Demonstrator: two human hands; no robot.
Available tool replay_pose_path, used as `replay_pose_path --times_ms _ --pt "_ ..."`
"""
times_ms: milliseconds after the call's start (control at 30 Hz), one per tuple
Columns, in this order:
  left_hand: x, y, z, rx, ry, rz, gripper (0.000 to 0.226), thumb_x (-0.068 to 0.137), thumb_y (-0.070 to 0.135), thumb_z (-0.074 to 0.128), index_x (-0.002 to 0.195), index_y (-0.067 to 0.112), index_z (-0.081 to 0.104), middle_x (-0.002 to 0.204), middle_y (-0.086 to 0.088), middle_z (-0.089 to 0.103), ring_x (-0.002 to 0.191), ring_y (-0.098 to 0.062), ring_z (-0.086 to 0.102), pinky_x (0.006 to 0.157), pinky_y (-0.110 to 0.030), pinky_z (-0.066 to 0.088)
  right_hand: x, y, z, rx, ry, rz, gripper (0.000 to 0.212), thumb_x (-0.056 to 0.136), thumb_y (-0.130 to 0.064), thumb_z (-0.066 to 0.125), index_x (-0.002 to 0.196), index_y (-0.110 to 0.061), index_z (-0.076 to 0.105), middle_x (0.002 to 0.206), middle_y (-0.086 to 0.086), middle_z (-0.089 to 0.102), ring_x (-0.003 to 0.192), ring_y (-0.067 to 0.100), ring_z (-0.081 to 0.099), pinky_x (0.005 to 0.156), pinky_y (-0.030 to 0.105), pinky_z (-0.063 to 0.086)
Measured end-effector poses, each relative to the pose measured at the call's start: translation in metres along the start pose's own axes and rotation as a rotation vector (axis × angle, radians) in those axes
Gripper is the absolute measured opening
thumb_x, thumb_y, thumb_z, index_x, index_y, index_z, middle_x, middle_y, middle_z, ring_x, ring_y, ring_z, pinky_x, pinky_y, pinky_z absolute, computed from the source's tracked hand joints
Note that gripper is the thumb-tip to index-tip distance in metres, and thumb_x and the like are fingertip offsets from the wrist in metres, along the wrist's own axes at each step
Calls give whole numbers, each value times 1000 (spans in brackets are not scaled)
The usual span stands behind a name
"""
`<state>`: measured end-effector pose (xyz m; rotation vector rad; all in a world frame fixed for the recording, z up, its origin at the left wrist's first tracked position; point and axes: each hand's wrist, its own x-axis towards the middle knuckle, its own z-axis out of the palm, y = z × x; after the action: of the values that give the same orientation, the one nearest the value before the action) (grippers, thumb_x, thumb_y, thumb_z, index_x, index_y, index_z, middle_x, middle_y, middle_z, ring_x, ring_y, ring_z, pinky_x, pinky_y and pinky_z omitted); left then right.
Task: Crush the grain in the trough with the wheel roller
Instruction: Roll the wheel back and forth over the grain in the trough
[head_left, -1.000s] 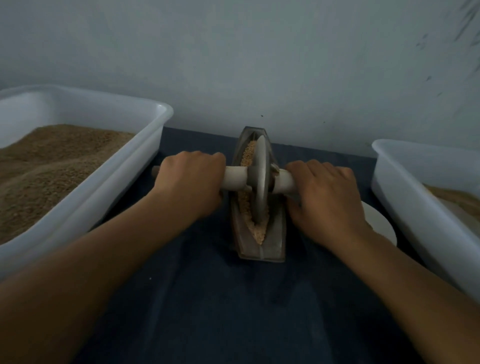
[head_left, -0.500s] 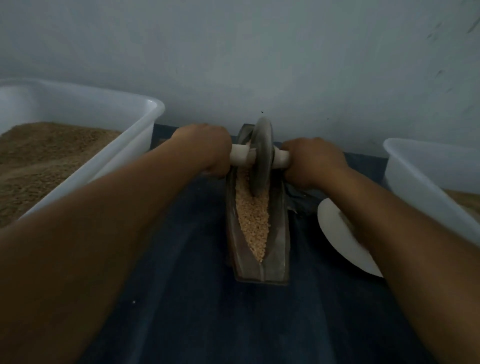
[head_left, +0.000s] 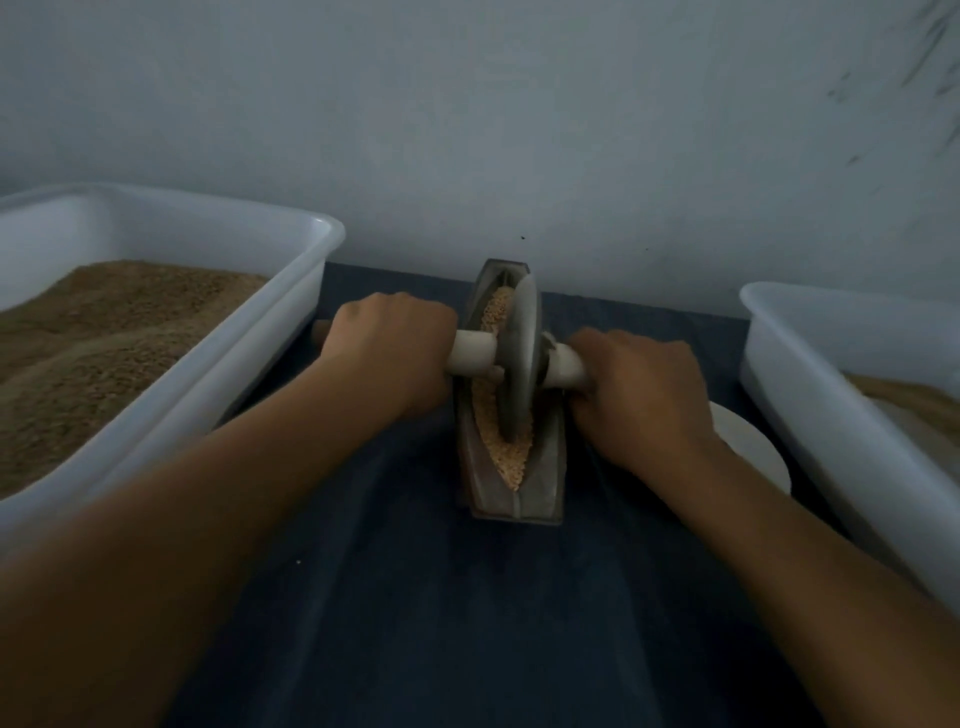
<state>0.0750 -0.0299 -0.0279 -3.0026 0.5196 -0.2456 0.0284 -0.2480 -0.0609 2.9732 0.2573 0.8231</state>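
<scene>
A narrow boat-shaped metal trough lies lengthwise on the dark blue cloth, its groove filled with pale grain. The wheel roller, a grey disc on a light wooden axle, stands upright in the groove around the middle of the trough. My left hand is closed around the axle's left end. My right hand grips the right end. Both hands sit close to the trough's sides.
A large white tub heaped with brown grain stands at the left. Another white tub with some grain is at the right. A white plate lies under my right wrist. A pale wall rises just behind the trough.
The wheel sat mid-trough a second ago, rolled to the far end, and has now come back toward me to the middle. Both hands stayed on the axle.
</scene>
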Motion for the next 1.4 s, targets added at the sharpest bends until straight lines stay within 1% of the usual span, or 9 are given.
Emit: replay_pose_path --times_ms 167,300,433,533,800,1000,1167,1267,1400 --pt "-34 -5 -2 -8 62 34 35 84 44 65 98 27 37 75 7 40 71 -18 46 63 -35 41 -21 -10 -21 -12 56 -42 22 82 -33 65 102 -24 63 86 -2 62 77 23 57 68 35 34" --pt "-41 -7 3 -20 118 70 41 81 46 66 97 28 33 85 6 53 71 -17 52 61 -34 45 -28 -12 -22 -4 84 -33 23 82 -31 67 103 -23 62 87 -3 61 78 22 56 70 36 33" --pt "-30 0 17 -25 264 88 54 78 41 71 119 26 39 114 -6 51 100 -24 53 83 -39 45 -22 -5 -6 8 72 -13 21 81 -29 69 98 -21 59 81 -2 58 69 23 53 66 33 25" --pt "-16 9 27 143 361 84 47 81 31 65 118 20 39 110 -9 49 97 -26 51 90 -40 41 -6 3 10 13 30 15 18 83 -30 66 96 -21 56 79 0 58 67 26 54 61 33 26" --pt "37 -10 18 -6 68 30 50 79 30 74 111 19 38 106 -8 58 93 -27 58 78 -42 44 65 19 30 -96 -65 17 21 80 -36 65 98 -27 60 93 2 66 84 30 62 60 31 28" --pt "59 -3 18 24 181 6 33 83 21 68 102 19 41 99 -10 64 89 -31 62 69 -37 35 83 29 40 -36 -266 120 27 78 -42 66 103 -31 62 105 1 67 91 27 63 61 29 35" --pt "50 -5 21 2 180 39 38 81 24 69 98 20 36 103 -10 62 93 -32 60 73 -38 33 71 25 36 -16 -200 112 20 77 -38 66 96 -32 62 96 -1 67 83 25 62 58 27 31" --pt "34 -6 23 -3 191 51 42 80 30 71 107 18 42 106 -9 60 96 -30 58 76 -40 35 57 19 29 -17 -146 69 14 77 -35 66 89 -31 59 88 -2 66 79 25 61 55 28 27" --pt "8 -4 22 8 199 85 50 75 40 74 107 20 41 104 -4 57 95 -25 57 80 -40 41 29 8 14 -30 -61 15 19 79 -36 66 91 -29 54 85 -1 64 78 29 61 62 33 25"
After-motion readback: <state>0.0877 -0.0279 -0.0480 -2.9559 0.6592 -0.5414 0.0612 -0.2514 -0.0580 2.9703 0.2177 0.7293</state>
